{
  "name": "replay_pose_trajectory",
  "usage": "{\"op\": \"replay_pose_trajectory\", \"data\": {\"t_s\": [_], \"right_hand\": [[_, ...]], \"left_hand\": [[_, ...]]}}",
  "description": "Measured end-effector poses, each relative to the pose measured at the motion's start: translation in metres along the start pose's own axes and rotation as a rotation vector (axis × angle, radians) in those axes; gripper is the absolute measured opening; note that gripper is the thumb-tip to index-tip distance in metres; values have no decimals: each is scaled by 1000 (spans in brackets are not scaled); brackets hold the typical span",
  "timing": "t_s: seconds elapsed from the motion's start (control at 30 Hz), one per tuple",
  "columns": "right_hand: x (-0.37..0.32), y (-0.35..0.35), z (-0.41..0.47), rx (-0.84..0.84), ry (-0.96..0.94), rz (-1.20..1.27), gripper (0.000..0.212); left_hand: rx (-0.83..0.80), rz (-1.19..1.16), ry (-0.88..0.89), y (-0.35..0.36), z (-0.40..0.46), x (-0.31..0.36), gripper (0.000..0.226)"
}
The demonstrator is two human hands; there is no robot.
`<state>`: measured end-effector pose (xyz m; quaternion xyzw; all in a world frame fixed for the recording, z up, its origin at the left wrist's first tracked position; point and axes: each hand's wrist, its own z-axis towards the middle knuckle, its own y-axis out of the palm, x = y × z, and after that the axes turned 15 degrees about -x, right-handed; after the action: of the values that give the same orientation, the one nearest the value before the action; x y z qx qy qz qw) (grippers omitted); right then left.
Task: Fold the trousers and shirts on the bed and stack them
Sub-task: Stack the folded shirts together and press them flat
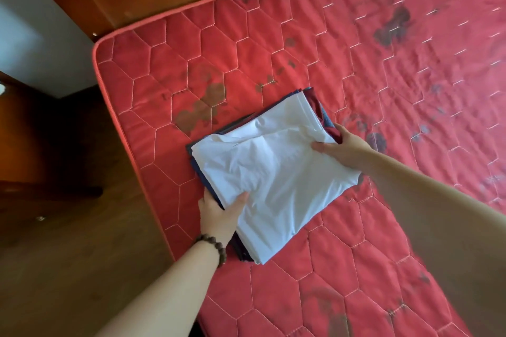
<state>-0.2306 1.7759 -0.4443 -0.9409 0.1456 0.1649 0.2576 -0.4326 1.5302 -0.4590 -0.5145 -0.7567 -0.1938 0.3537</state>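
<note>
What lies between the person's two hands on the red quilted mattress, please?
The head view shows the folded white garment topping the stack, between left hand and right hand.

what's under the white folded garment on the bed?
Under the white garment, edges of other folded clothes show: dark blue at the left, dark red at the far corner. How many pieces, and which kinds, is covered. The stack lies on the red mattress.
</note>
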Motion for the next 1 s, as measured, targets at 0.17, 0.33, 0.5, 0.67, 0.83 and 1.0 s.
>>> {"op": "replay_pose_trajectory", "data": {"t_s": [0.17, 0.33, 0.5, 0.67, 0.83, 1.0], "right_hand": [[15, 46, -40, 126, 113, 187, 86], [25, 113, -73, 279, 203, 461, 76], [7, 101, -86, 446, 178, 294, 97], [-56, 126, -71, 749, -458, -539, 62], [-48, 137, -33, 412, -269, -720, 65], [-18, 132, -27, 532, -93, -592, 68]], "left_hand": [[-136, 116, 53, -35, 25, 26, 54], [-302, 341, 61, -65, 57, 64, 53], [-68, 703, 154, -62, 48, 74, 86], [100, 1300, 874, -23, 43, 77, 55], [-13, 1579, 620, -2, 82, 70, 72], [11, 1591, 575, -1, 100, 47, 73]]}}
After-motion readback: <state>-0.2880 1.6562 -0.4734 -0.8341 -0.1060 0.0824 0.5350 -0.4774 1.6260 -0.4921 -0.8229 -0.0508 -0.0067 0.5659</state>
